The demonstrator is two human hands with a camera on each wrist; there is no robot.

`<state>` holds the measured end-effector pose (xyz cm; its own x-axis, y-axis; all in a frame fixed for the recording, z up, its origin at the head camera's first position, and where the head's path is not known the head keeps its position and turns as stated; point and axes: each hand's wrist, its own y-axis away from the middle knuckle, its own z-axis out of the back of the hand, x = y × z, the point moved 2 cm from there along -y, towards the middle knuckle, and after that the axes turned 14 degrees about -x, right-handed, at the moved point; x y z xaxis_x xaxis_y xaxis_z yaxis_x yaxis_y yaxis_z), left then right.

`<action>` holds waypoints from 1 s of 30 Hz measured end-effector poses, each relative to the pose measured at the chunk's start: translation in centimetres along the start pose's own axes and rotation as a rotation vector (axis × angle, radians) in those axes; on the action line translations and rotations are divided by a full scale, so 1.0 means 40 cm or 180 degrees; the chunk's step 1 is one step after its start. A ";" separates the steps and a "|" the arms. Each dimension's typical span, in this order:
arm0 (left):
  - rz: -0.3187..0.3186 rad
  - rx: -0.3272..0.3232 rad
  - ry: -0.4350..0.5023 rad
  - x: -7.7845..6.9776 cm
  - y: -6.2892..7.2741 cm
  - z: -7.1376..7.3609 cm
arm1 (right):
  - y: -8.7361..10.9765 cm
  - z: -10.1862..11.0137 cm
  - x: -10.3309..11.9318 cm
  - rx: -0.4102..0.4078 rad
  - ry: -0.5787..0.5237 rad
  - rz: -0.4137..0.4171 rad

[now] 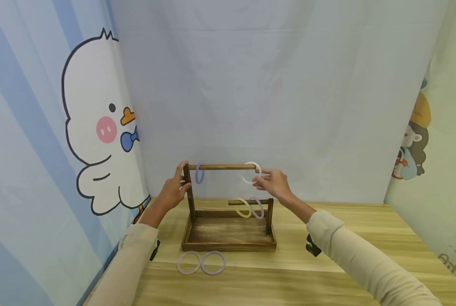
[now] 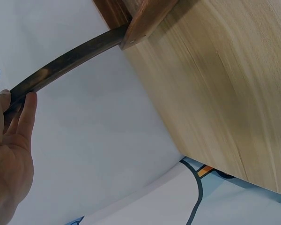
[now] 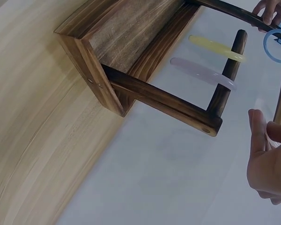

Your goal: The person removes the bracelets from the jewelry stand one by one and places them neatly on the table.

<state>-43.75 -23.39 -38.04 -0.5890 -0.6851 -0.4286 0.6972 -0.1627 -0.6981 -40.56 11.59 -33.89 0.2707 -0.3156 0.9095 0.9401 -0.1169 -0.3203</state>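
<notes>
- A person's left hand (image 1: 174,189) grips the tall post (image 1: 190,199) of a dark-stained wooden rack near its top, at the fixed end of the upper bar (image 1: 224,167).
- The right hand (image 1: 275,182) pinches a white ring (image 1: 257,165) at the bar's free end; whether the bar passes through it is hard to tell.
- A blue ring (image 1: 197,176) hangs around the upper bar, near the tall post.
- Below, a yellow ring (image 1: 244,216) and a lilac ring (image 1: 263,209) hang side by side on the lower bar (image 1: 231,202), the lilac one nearer the short post (image 1: 269,216).
- Both posts rise from a shallow rectangular tray (image 1: 228,246), which stands on a wood-grain tabletop (image 1: 289,272).
- A pale pink ring (image 1: 178,262) and a purple ring (image 1: 225,262) lie flat in front of the tray, edge to edge.
- A plain pale curtain (image 1: 274,85) hangs behind, with a cartoon duck (image 1: 88,89) on the cloth at left.
</notes>
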 end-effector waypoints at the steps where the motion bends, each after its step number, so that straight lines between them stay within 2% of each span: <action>1: -0.0004 -0.0005 0.0004 0.001 -0.001 0.000 | -0.002 0.003 -0.001 -0.0001 -0.0009 -0.0008; 13: 0.0042 -0.0022 -0.0007 0.009 -0.004 -0.002 | -0.009 0.027 -0.012 -0.0008 -0.0095 -0.0152; 20: 0.0018 -0.0020 0.0003 0.007 -0.001 -0.001 | 0.001 0.036 -0.014 -0.0015 -0.0042 -0.0204; 30: -0.0029 -0.0010 0.0009 0.011 -0.001 -0.003 | 0.022 0.040 -0.026 0.0111 -0.0054 -0.0273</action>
<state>-44.11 -23.60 -38.28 -0.5964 -0.6817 -0.4238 0.6906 -0.1667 -0.7038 -39.67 13.34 -34.71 0.1920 -0.2898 0.9376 0.9665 -0.1099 -0.2319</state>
